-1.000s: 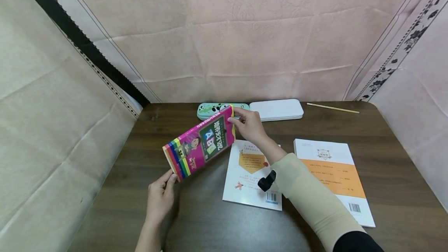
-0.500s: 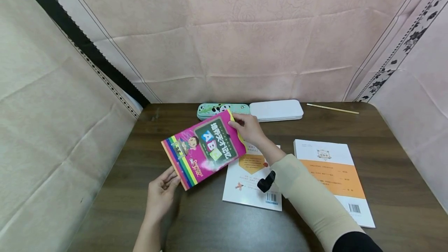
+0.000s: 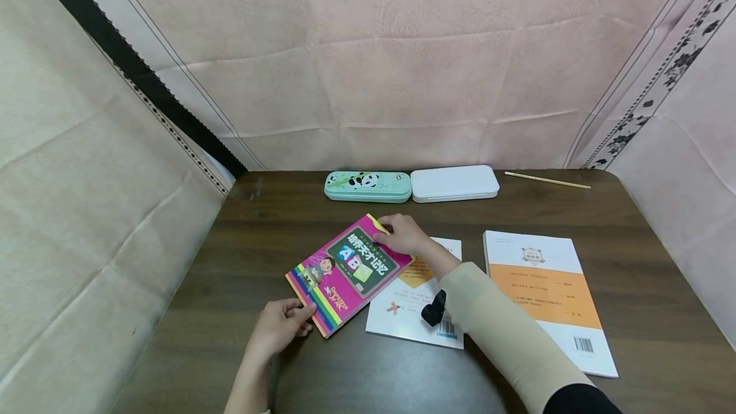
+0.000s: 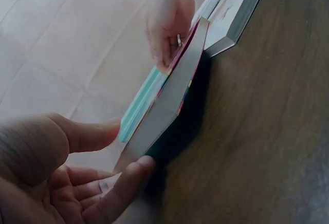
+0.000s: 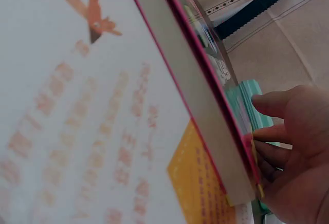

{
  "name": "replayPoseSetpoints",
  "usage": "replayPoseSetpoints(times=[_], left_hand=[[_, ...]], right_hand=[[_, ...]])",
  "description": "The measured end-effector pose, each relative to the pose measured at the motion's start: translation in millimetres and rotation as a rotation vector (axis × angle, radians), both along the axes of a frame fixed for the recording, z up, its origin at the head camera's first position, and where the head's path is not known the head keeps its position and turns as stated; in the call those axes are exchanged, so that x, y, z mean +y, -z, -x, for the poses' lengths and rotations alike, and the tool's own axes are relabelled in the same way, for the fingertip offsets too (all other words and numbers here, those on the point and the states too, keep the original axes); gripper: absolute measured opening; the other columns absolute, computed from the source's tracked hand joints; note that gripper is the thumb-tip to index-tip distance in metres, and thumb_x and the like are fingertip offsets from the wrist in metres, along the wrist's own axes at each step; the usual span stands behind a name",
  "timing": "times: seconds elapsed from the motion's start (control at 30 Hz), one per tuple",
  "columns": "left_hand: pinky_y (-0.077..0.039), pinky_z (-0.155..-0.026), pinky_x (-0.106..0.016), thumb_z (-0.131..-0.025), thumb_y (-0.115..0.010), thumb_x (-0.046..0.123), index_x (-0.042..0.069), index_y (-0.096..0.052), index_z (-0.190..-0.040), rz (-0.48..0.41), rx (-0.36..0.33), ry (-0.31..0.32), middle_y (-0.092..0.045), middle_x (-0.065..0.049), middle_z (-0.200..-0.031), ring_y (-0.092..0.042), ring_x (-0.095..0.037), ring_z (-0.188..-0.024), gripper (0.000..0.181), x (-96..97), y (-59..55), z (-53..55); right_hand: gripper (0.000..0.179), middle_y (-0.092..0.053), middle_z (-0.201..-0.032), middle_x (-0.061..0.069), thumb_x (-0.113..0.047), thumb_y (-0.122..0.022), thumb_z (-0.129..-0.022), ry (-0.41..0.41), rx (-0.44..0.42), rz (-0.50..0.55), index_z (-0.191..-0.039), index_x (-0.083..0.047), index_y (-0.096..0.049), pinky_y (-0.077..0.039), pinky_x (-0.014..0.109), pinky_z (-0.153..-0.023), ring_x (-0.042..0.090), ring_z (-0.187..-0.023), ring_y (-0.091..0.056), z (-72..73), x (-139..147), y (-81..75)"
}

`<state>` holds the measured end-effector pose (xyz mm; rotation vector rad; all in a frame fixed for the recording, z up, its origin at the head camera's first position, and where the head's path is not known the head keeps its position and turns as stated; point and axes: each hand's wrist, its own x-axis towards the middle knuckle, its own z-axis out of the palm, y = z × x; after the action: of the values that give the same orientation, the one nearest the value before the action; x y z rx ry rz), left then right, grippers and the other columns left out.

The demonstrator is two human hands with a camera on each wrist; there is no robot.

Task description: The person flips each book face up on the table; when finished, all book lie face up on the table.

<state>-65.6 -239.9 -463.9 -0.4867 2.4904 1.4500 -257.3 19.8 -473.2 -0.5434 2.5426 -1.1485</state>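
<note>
A pink book (image 3: 352, 273) with a rainbow stripe and a green chalkboard picture lies between my hands, slanted in the head view. My left hand (image 3: 282, 324) pinches its lower left corner, thumb on the cover. At the upper right corner my right hand (image 3: 402, 234) grips the edge, thumb on top and fingers partly hidden. The left wrist view shows the book's page edges (image 4: 175, 88) tilted, with a dark shadow below. Partly under the pink book is a white book (image 3: 411, 312) with an orange panel; my right forearm hides some of it.
Another white book (image 3: 546, 299) with an orange band lies to the right. Along the back of the wooden table (image 3: 276, 203) stand a green panda pencil case (image 3: 368, 187) and a white case (image 3: 454, 184). A thin stick (image 3: 546, 179) lies at the back right. Cloth hangs behind.
The pink book has come down and nearer, turning its cover up to the head camera. Both hands moved with it, still holding it. The green pencil case is now uncovered.
</note>
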Motion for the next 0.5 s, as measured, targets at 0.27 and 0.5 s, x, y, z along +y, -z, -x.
replayPoseSetpoints(times=[0.27,0.5], left_hand=[[-0.056,-0.059,-0.032,-0.096,-0.07,0.014,-0.001,-0.076,-0.101,0.24,0.067,0.024,-0.071,-0.003,-0.078,-0.066,-0.015,-0.067,0.016,-16.5,-6.5,4.5],[-0.053,-0.089,-0.051,-0.085,-0.083,0.009,-0.006,-0.06,-0.132,0.421,0.203,0.136,-0.064,-0.02,-0.119,-0.063,-0.034,-0.105,0.055,-42.0,-3.4,15.6]], right_hand=[[0.048,-0.063,-0.116,0.008,-0.029,-0.071,-0.096,-0.045,0.048,-0.007,-0.136,-0.004,-0.062,-0.054,0.037,-0.09,0.022,-0.103,-0.058,-7.7,20,-6.0],[0.055,-0.063,-0.11,0.006,-0.03,-0.074,-0.094,-0.099,0.042,-0.076,-0.138,-0.001,-0.059,-0.054,0.035,-0.085,0.021,-0.096,-0.056,-15.6,53,-9.4]])
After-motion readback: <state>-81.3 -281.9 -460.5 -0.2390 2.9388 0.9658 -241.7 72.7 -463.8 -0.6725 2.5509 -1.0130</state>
